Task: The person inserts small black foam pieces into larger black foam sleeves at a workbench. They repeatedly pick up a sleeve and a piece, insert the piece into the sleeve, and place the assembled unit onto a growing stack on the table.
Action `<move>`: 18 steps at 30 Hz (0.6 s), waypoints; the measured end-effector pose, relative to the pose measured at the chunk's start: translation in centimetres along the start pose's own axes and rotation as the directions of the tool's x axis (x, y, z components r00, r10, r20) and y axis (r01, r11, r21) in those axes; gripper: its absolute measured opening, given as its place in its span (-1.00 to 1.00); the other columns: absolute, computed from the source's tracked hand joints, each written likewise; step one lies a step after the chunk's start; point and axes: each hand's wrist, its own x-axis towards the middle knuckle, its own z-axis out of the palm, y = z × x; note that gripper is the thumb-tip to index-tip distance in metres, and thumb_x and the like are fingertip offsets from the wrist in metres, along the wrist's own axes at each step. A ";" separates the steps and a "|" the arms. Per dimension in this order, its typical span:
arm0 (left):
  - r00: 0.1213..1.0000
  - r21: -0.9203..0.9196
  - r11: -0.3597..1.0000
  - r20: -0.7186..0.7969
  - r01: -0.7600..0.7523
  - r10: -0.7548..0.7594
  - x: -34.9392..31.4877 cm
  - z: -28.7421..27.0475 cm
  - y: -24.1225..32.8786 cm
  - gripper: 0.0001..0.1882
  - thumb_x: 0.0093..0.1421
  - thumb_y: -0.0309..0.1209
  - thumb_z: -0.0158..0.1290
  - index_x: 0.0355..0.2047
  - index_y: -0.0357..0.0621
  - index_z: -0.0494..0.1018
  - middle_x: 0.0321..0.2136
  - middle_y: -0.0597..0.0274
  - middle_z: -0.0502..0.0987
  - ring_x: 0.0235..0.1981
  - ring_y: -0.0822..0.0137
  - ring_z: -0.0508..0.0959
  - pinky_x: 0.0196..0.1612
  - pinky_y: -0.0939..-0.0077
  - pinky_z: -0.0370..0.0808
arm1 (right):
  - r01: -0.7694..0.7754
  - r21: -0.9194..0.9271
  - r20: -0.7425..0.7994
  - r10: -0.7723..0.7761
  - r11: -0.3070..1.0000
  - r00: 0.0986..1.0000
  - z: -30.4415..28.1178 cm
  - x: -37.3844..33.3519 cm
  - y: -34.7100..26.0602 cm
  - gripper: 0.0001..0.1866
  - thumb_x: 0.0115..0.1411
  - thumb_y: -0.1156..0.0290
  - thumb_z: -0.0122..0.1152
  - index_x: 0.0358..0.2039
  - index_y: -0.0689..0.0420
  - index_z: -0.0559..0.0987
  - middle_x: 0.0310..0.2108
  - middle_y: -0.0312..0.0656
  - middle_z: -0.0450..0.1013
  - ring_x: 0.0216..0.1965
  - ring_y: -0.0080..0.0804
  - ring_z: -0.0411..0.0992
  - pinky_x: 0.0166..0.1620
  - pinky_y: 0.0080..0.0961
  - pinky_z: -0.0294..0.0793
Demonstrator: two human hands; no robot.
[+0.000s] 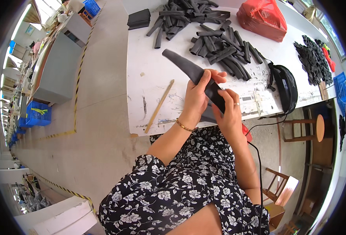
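A long dark grey fabric tube [184, 65] slants across my hands above the table's near edge. My left hand [197, 94] is closed round its middle, thumb on top. On its lower end are the bent fingers of my right hand [229, 113], pinching the fabric; a ring shows on one finger. Below my hands, another dark grey piece [208, 116] is partly hidden. Beyond them lies a loose heap of similar rolled dark tubes [220, 50], with a second heap [177, 17] behind it. A thin wooden stick [159, 106] rests left of my left hand.
On the white table [145, 86] are a flat stack of dark pieces [139, 18], a red plastic bag [261, 21], a black pouch [285, 86] and a dark fabric pile [313, 60]. A black cable [260, 168] hangs beside my right arm. Wooden stools [319, 128] stand right.
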 end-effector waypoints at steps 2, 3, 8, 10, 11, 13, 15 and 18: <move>0.999 0.016 0.999 -0.017 0.029 -0.029 -0.6 0.2 -0.3 -0.72 0.39 -0.27 -0.06 -0.19 -0.28 0.45 -0.37 0.05 0.60 0.02 0.10 0.54 0.11 0.23 0.43 | 0.017 0.012 0.009 -0.017 1.000 1.000 -0.2 -0.5 0.4 -0.51 -0.01 0.64 0.31 -0.04 0.23 0.37 -0.07 0.09 0.34 -0.11 0.11 0.37 -0.10 -0.10 0.45; 0.998 0.020 0.999 -0.026 0.051 -0.050 -1.2 0.4 -0.8 -0.73 0.39 -0.27 -0.06 -0.20 -0.27 0.45 -0.36 0.06 0.60 0.01 0.10 0.54 0.11 0.23 0.42 | 0.029 0.026 0.024 -0.030 0.999 0.999 -0.1 -0.3 0.5 -0.51 -0.01 0.64 0.31 -0.04 0.23 0.37 -0.08 0.09 0.35 -0.10 0.11 0.38 -0.10 -0.11 0.45; 0.993 -0.015 0.999 -0.104 0.049 -0.050 -1.0 -0.4 -1.1 -0.69 0.39 -0.25 -0.06 -0.18 -0.30 0.45 -0.29 0.00 0.60 0.04 0.14 0.52 0.12 0.27 0.42 | 0.029 0.007 0.093 -0.030 1.000 0.995 -0.3 1.2 0.2 -0.55 -0.02 0.64 0.32 -0.11 0.22 0.38 -0.12 0.09 0.38 -0.12 0.10 0.39 -0.11 -0.14 0.45; 0.989 -0.054 0.998 -0.144 -0.027 0.019 -0.4 -1.2 0.1 -0.68 0.39 -0.23 -0.07 -0.14 -0.30 0.42 -0.22 -0.02 0.59 0.05 0.15 0.50 0.12 0.25 0.43 | -0.029 0.007 0.147 0.027 1.000 0.989 -1.0 0.6 0.7 -0.62 -0.01 0.65 0.31 -0.17 0.20 0.39 -0.20 0.03 0.40 -0.17 0.03 0.42 -0.18 -0.19 0.46; 0.988 -0.031 0.999 -0.150 -0.045 0.039 -0.3 -1.3 0.4 -0.68 0.39 -0.23 -0.07 -0.13 -0.29 0.41 -0.20 -0.02 0.59 0.05 0.17 0.50 0.11 0.24 0.43 | -0.035 0.035 0.153 0.030 0.999 0.988 -0.9 0.7 0.7 -0.63 0.00 0.65 0.30 -0.18 0.20 0.39 -0.23 0.02 0.40 -0.21 0.00 0.43 -0.20 -0.21 0.47; 0.984 -0.122 0.992 -0.176 0.009 -0.030 -0.6 -0.7 -0.7 -0.68 0.39 -0.23 -0.07 -0.11 -0.29 0.41 -0.18 -0.02 0.58 0.04 0.18 0.51 0.10 0.24 0.44 | -0.049 0.088 0.164 0.034 0.995 0.986 -0.6 1.1 0.6 -0.66 0.01 0.66 0.28 -0.20 0.20 0.40 -0.27 -0.01 0.41 -0.27 -0.05 0.45 -0.25 -0.24 0.47; 0.978 -0.159 0.986 -0.196 0.047 -0.078 -0.8 -0.8 -1.5 -0.68 0.39 -0.24 -0.08 -0.10 -0.28 0.41 -0.16 -0.01 0.58 0.04 0.20 0.51 0.10 0.25 0.44 | 0.011 0.099 0.128 -0.024 0.995 0.991 -0.4 1.8 0.5 -0.69 0.03 0.67 0.27 -0.22 0.21 0.41 -0.28 -0.04 0.41 -0.38 -0.10 0.46 -0.33 -0.24 0.47; 0.968 -0.147 0.986 -0.224 0.078 -0.110 -1.0 -1.2 -1.8 -0.69 0.40 -0.25 -0.10 -0.10 -0.27 0.42 -0.15 0.00 0.58 0.03 0.23 0.52 0.12 0.27 0.43 | 0.018 0.061 0.141 -0.026 0.998 0.990 -0.4 1.8 0.9 -0.71 0.02 0.66 0.29 -0.24 0.20 0.43 -0.27 -0.05 0.41 -0.38 -0.10 0.47 -0.34 -0.23 0.48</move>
